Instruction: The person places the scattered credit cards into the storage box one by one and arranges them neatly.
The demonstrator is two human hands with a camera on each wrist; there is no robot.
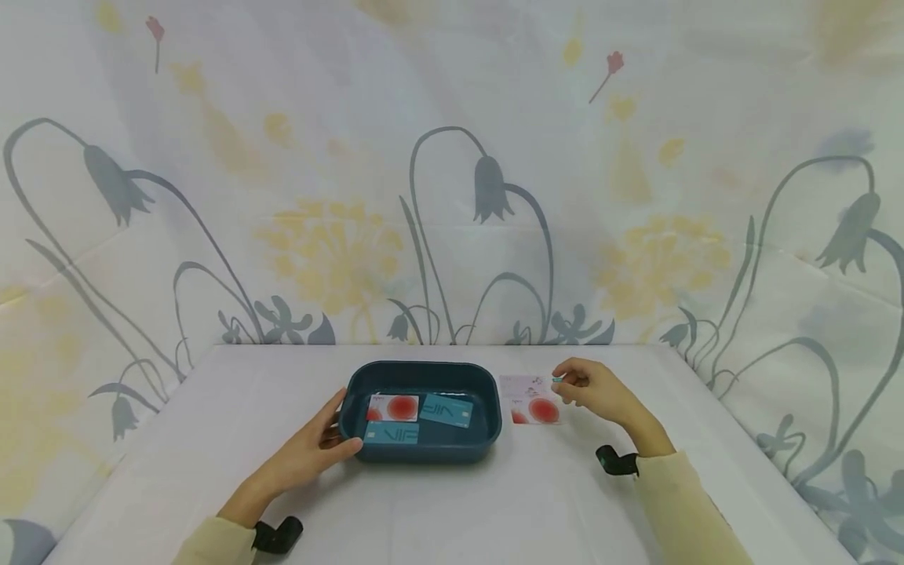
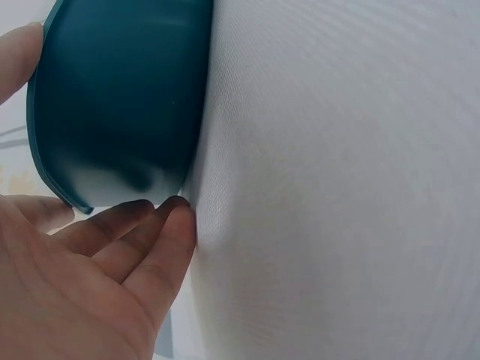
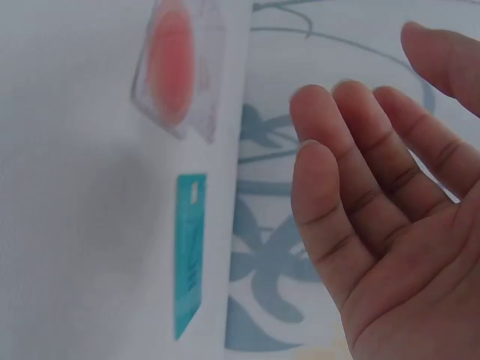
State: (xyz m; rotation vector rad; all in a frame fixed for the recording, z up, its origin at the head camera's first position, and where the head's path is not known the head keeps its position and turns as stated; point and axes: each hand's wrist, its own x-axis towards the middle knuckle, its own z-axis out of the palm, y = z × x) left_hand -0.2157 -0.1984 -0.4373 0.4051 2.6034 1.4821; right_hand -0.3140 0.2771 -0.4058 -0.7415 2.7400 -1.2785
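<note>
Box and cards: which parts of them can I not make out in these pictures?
Left wrist view: the top edge cuts off the box; its wall hides the inside.
Head view: the right hand hides most of a blue card.
Right wrist view: the top edge cuts off a red-circle card; lettering on the blue card is blurred.

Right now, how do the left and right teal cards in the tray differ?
The left teal card lies nearly straight in the head view, the right teal card slanted. The left teal card's lettering appears upright, the right teal card's upside down. The left teal card lies in front of the red-and-white card, the right teal card beside it. Both lie inside the tray, lettering showing.
</note>
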